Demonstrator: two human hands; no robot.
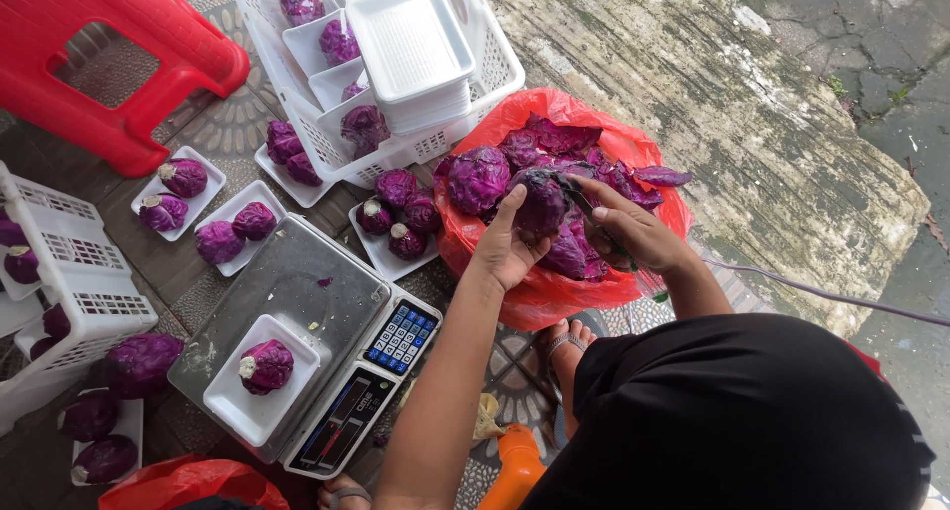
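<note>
Our left hand [507, 248] cups 1 purple cabbage [542, 205] over the red bag [554, 287], fingers spread around its near side. Our right hand [638, 231], just beside it, is closed around a dark knife [584, 201] whose blade lies on the head. We judge that trimming goes best with the blade angled away from the left thumb.

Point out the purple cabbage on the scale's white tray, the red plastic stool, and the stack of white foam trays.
Purple cabbage [265, 365], head view, leafy middle.
Red plastic stool [148, 20], head view, seat top.
Stack of white foam trays [409, 37], head view, top tray's floor.
</note>
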